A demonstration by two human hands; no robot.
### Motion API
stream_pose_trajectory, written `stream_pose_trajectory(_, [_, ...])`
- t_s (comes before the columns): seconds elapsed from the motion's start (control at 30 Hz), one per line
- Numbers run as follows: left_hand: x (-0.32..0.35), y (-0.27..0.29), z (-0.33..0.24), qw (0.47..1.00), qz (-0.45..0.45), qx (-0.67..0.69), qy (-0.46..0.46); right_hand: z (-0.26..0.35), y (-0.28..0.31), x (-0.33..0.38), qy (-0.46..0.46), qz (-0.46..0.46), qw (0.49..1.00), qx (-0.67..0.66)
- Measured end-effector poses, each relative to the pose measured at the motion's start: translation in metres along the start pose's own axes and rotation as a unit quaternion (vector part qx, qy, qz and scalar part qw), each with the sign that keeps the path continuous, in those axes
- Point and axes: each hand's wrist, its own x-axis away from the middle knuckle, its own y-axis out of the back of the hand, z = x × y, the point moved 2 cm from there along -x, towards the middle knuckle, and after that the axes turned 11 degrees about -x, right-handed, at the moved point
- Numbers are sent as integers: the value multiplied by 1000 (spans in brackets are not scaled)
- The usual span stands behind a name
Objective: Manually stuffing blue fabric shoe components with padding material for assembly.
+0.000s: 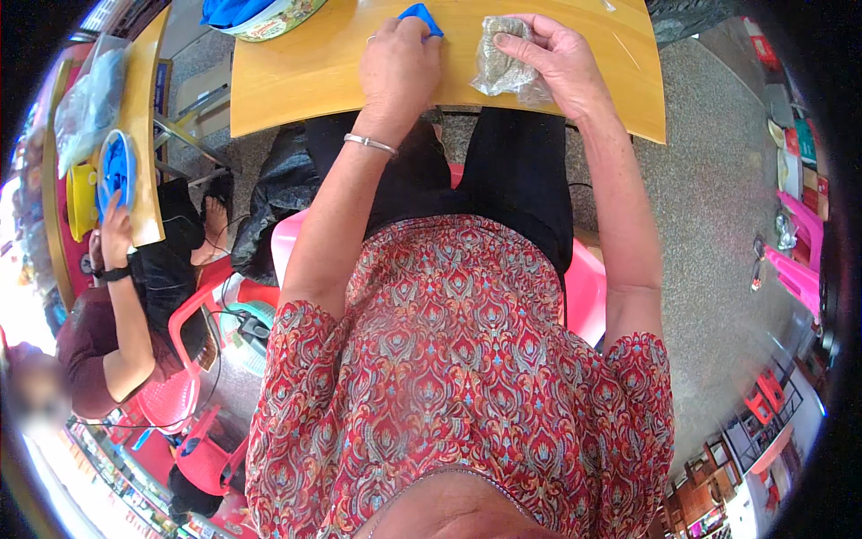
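My left hand [401, 67] is closed at the far side of the wooden table, fingers curled over a small folded piece of bright blue material [426, 20]. Only one corner of that piece shows; the rest is under my fingers. To its right, my right hand [567, 67] grips a small clear plastic bag [498, 63] holding a greenish-brown, block-like filling, with the thumb lying across its front. The bag's loose, crinkled end hangs toward the table's near edge. What exactly the filling is, I cannot tell.
The yellow wooden table [314, 81] carries a round tin [278, 20] with blue pieces at its far left. Leftward, another person [121, 332] sits on a pink chair at a second table, a hand at an oval container [117, 175] of blue pieces. A black bag [280, 193] lies beside my legs.
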Motion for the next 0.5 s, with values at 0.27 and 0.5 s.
stream_pose_trajectory(0.27, [-3,10,1,946,90,268,160,1,-13,0,-9,37,999,-4])
stream_pose_trajectory(0.5, [5,17,-11,886,85,412,197,9,-31,8,-12,48,999,21])
